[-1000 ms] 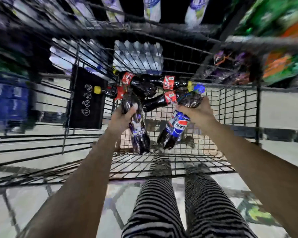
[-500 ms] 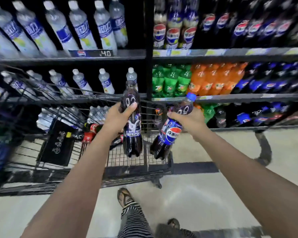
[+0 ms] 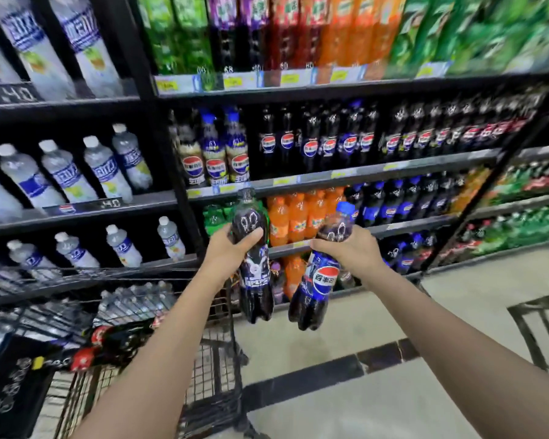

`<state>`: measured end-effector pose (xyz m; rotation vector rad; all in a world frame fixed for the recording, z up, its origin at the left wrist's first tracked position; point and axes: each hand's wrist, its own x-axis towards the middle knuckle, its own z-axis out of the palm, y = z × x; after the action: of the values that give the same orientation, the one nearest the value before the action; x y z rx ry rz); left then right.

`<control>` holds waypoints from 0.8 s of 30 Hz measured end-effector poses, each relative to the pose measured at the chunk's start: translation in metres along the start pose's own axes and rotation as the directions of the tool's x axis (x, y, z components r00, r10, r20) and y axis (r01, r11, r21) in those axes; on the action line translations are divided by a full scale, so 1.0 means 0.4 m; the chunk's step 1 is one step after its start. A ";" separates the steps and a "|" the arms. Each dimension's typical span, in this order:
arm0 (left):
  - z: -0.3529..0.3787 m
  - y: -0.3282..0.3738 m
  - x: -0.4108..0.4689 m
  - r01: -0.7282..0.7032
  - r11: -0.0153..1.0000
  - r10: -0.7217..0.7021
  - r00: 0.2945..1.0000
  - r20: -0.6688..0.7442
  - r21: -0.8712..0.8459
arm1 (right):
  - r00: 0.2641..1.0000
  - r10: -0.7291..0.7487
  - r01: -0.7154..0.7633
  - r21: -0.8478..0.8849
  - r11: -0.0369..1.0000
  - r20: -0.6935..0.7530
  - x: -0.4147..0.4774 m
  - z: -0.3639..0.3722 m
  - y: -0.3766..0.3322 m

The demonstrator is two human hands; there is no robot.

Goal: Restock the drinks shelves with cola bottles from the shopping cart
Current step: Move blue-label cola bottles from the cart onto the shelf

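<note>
Low on the left I see the shopping cart [image 3: 217, 369], with red-capped cola bottles [image 3: 121, 339] lying inside. The left hand [image 3: 232, 248] curls round a black-capped Pepsi bottle [image 3: 256, 286], upright above the cart's corner. Just beside it, the right hand [image 3: 352, 248] grips a tilted blue-capped Pepsi bottle [image 3: 319, 289] before the drinks shelves [image 3: 393, 167].

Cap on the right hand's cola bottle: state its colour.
Blue; the round plastic cap shows best in the head view.

A shop: stocked drinks shelves [image 3: 330, 179] (price tags), a shopping cart [image 3: 216, 359].
</note>
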<state>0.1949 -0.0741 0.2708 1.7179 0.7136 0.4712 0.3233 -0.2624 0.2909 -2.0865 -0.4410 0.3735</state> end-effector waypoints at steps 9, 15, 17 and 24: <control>0.075 0.022 0.326 -0.064 0.998 0.064 0.998 0.015 -0.012 | 0.999 -0.031 0.028 -0.056 0.998 -0.044 0.330 -0.002 -0.020; 0.124 0.072 0.525 -0.086 0.996 0.087 0.996 0.027 -0.025 | 0.996 -0.066 0.060 -0.095 0.994 -0.063 0.555 -0.002 -0.070; 0.137 0.098 0.575 -0.103 0.995 0.103 0.995 0.017 -0.017 | 0.993 -0.058 0.052 -0.067 0.996 -0.099 0.610 -0.011 -0.081; 0.172 0.168 0.727 -0.168 0.986 0.166 0.985 -0.055 -0.024 | 0.976 -0.151 0.158 0.034 0.987 -0.159 0.755 -0.044 -0.109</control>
<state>0.4672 0.0627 0.3018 1.7511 0.5997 0.6423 0.5921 -0.1183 0.3096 -2.0036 -0.4924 0.1263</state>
